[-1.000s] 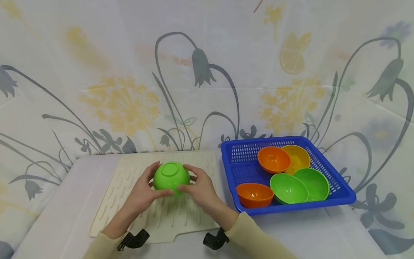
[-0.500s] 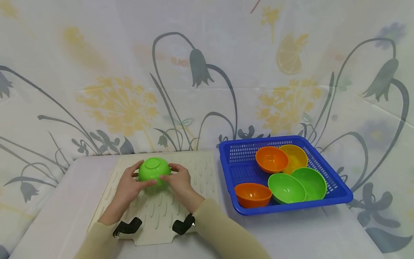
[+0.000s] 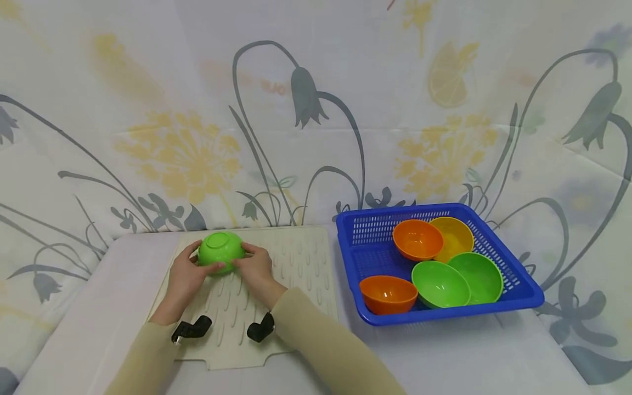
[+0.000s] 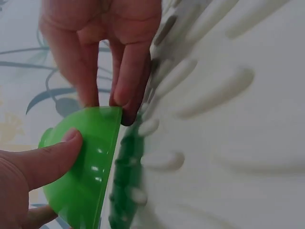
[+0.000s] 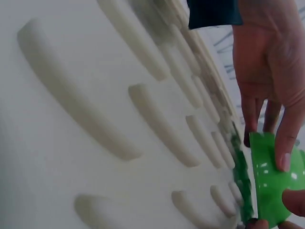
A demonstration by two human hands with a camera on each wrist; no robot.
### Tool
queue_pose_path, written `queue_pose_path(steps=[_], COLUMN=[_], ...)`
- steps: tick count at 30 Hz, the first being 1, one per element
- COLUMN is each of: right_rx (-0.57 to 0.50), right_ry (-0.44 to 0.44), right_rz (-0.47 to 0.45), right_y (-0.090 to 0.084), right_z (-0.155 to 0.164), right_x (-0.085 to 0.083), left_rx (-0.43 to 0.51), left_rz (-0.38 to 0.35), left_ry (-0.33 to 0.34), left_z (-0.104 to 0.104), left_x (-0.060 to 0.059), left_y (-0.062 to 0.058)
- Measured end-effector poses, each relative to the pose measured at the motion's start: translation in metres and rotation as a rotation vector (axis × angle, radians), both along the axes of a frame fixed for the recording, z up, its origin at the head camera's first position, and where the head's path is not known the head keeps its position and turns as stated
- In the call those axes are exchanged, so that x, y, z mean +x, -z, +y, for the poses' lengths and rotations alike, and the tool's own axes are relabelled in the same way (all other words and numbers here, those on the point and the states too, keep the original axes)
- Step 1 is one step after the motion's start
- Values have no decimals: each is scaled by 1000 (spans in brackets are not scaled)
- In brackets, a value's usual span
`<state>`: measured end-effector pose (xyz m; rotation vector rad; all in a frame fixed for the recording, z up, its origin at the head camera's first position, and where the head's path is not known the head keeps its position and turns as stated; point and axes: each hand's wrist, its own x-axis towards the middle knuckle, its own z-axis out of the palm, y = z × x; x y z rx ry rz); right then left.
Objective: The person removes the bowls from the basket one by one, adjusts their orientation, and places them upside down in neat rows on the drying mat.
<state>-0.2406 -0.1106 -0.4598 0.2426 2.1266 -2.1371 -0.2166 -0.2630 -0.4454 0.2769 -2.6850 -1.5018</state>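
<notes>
A small green bowl [image 3: 220, 255] is upside down over the far left part of a cream ridged draining board [image 3: 291, 307]. My left hand [image 3: 185, 280] grips its left side, thumb on the near wall. From the right, my right hand [image 3: 257, 271] holds it with the thumb in front and fingers round the side. In the left wrist view, the rim of the bowl [image 4: 90, 148] is close over the ridges, with its green reflection on the board. The right wrist view shows both hands' fingers on the bowl [image 5: 269, 179].
To the right stands a blue plastic basket [image 3: 362, 263] holding several bowls: an orange bowl [image 3: 418, 240] overlapping a yellow bowl [image 3: 456, 238], another orange bowl [image 3: 388, 296], and two green bowls, one a lighter green bowl [image 3: 441, 284]. A flower-printed cloth [image 3: 316, 153] hangs behind the white table.
Both hands have carried the upside-down green bowl leftward and away from me, from the middle of the board to its far left part. The basket and its bowls stay put.
</notes>
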Motion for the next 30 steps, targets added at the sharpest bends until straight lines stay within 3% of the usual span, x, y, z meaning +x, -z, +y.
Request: queue_pose_path(steps=[8,14,19,30], right_rx=[-11,33,-26,-31], right_ry=[-155,-284,-402,-454], right_rz=[21,65,68,100], right_y=[5,6,11,13], right_z=[-7,-8,-6,-7], right_x=[-6,-7,-7,-7], left_rx=[-27,39,28,-17], left_rz=[58,44,49,-1], left_ry=[-31,-20,-47,-105], left_z=[-14,-19,-21,-19], left_x=[-10,-14,-14,-18], left_y=[2,6,10,13])
